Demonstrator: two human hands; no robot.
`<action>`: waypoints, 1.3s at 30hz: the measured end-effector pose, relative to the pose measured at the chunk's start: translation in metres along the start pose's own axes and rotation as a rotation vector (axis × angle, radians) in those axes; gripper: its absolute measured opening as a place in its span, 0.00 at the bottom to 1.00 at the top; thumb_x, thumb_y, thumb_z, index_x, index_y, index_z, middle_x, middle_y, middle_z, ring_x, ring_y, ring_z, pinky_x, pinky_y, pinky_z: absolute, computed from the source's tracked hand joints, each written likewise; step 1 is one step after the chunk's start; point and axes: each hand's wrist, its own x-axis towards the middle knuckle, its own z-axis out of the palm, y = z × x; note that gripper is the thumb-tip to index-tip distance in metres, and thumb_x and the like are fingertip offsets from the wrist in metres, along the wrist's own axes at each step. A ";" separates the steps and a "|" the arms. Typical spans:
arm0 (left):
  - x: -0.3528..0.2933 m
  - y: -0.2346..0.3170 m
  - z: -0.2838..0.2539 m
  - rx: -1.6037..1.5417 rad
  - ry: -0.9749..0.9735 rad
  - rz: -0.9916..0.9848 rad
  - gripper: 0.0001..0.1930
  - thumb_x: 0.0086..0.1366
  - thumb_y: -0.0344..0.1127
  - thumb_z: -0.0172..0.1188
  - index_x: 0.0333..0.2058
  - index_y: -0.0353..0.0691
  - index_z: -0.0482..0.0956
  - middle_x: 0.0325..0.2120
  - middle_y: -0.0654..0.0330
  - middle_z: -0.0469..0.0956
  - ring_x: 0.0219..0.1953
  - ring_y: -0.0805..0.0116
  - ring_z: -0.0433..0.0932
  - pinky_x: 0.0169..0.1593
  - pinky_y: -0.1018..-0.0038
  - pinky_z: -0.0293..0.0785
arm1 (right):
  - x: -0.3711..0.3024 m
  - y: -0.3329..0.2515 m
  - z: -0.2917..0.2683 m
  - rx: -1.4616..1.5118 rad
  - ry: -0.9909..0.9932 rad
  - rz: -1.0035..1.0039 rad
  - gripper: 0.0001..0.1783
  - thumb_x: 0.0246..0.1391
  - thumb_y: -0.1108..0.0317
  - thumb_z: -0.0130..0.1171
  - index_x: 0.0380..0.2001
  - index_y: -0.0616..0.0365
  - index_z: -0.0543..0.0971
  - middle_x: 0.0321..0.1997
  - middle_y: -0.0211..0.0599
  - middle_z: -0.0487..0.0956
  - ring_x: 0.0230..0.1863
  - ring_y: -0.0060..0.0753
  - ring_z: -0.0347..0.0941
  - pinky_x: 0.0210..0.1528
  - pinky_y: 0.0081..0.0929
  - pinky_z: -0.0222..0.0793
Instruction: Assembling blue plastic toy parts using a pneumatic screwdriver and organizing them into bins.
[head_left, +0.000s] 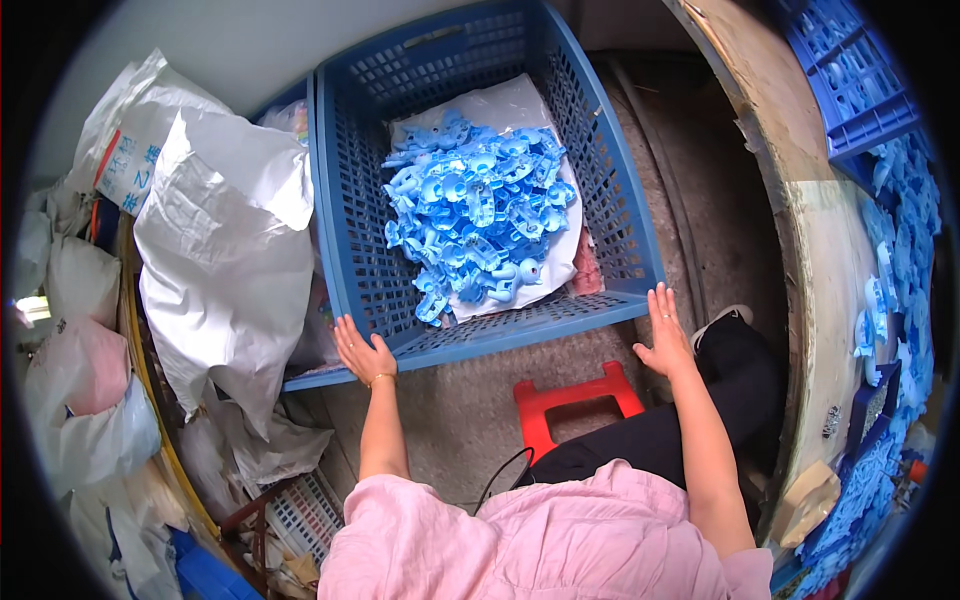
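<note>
A large blue plastic crate (pixel 500 335) with slotted walls stands in front of me. Inside it, a heap of light blue moulded plastic parts (pixel 475 210) lies on a white sheet (pixel 560 250). My left hand (pixel 366 352) rests against the crate's near left corner, its fingers stretched out. At the near right corner is my right hand (pixel 667 332), fingers straight and thumb apart, touching or very close to the rim. Neither hand holds anything.
A red stool (pixel 540 412) stands on the floor between me and the crate. White sacks (pixel 225 240) crowd the left side. On the right, a worktable (pixel 815 260) carries more blue parts (pixel 905 270) and a blue basket (pixel 870 120). Plastic bags (pixel 95 370) fill the far left.
</note>
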 end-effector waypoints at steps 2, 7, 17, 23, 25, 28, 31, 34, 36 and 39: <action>0.000 0.005 -0.001 -0.026 0.029 0.004 0.36 0.57 0.34 0.54 0.66 0.46 0.58 0.68 0.59 0.54 0.69 0.56 0.52 0.70 0.58 0.45 | 0.000 0.000 0.000 -0.029 0.003 0.004 0.60 0.39 0.65 0.70 0.71 0.56 0.43 0.76 0.42 0.36 0.77 0.42 0.30 0.72 0.34 0.48; 0.001 0.001 0.000 0.003 0.026 0.019 0.35 0.57 0.34 0.54 0.65 0.46 0.59 0.67 0.59 0.56 0.68 0.57 0.53 0.69 0.59 0.47 | 0.000 -0.001 0.000 -0.061 0.005 0.006 0.60 0.40 0.65 0.70 0.71 0.54 0.42 0.77 0.38 0.35 0.77 0.40 0.30 0.71 0.33 0.51; 0.001 -0.002 -0.001 0.019 0.023 0.017 0.34 0.57 0.34 0.54 0.65 0.45 0.60 0.66 0.60 0.58 0.68 0.58 0.54 0.69 0.60 0.48 | -0.003 -0.008 0.001 -0.088 0.008 0.018 0.60 0.40 0.66 0.70 0.71 0.56 0.42 0.77 0.40 0.35 0.77 0.41 0.31 0.72 0.33 0.50; 0.005 -0.002 0.000 -0.018 0.010 0.013 0.34 0.57 0.34 0.52 0.65 0.46 0.60 0.67 0.61 0.57 0.68 0.58 0.53 0.70 0.57 0.44 | -0.003 -0.019 0.005 -0.322 0.162 -0.097 0.47 0.45 0.73 0.61 0.68 0.59 0.52 0.74 0.42 0.49 0.75 0.41 0.43 0.72 0.37 0.46; 0.005 0.001 0.004 0.036 0.010 0.005 0.33 0.58 0.35 0.52 0.64 0.47 0.60 0.67 0.62 0.57 0.69 0.59 0.53 0.70 0.55 0.43 | 0.004 -0.016 0.022 -0.445 0.252 -0.215 0.43 0.47 0.75 0.57 0.68 0.59 0.55 0.73 0.42 0.54 0.74 0.40 0.47 0.72 0.38 0.46; 0.000 0.001 0.009 0.149 0.049 0.049 0.30 0.61 0.38 0.52 0.63 0.47 0.62 0.66 0.62 0.57 0.69 0.60 0.53 0.70 0.51 0.40 | 0.011 -0.018 0.036 -0.464 0.201 -0.308 0.35 0.50 0.74 0.52 0.64 0.57 0.61 0.65 0.39 0.66 0.70 0.36 0.56 0.71 0.36 0.48; -0.013 -0.005 0.008 0.173 0.116 0.171 0.27 0.64 0.45 0.53 0.61 0.48 0.64 0.66 0.63 0.59 0.68 0.61 0.54 0.69 0.46 0.37 | 0.016 -0.021 0.037 -0.435 0.164 -0.248 0.31 0.50 0.72 0.53 0.60 0.55 0.66 0.59 0.35 0.71 0.65 0.34 0.61 0.69 0.35 0.51; -0.049 0.036 -0.007 -0.081 -0.292 0.543 0.30 0.61 0.51 0.56 0.59 0.47 0.66 0.64 0.63 0.61 0.68 0.61 0.55 0.69 0.44 0.35 | 0.013 -0.014 0.030 -0.370 0.176 -0.250 0.27 0.50 0.71 0.54 0.56 0.52 0.69 0.54 0.31 0.72 0.62 0.32 0.64 0.67 0.35 0.54; -0.077 0.060 -0.017 -0.115 -0.415 0.694 0.29 0.58 0.51 0.61 0.55 0.46 0.69 0.63 0.63 0.62 0.66 0.62 0.57 0.68 0.46 0.39 | 0.012 -0.018 0.031 -0.372 0.145 -0.203 0.26 0.49 0.70 0.56 0.55 0.51 0.69 0.54 0.31 0.72 0.62 0.32 0.64 0.67 0.36 0.54; -0.079 0.052 0.002 0.109 -0.373 0.627 0.24 0.56 0.45 0.64 0.49 0.45 0.71 0.61 0.64 0.63 0.65 0.64 0.59 0.67 0.46 0.41 | 0.012 -0.020 0.035 -0.333 0.120 -0.196 0.28 0.45 0.70 0.61 0.53 0.49 0.70 0.55 0.31 0.72 0.63 0.32 0.63 0.67 0.40 0.53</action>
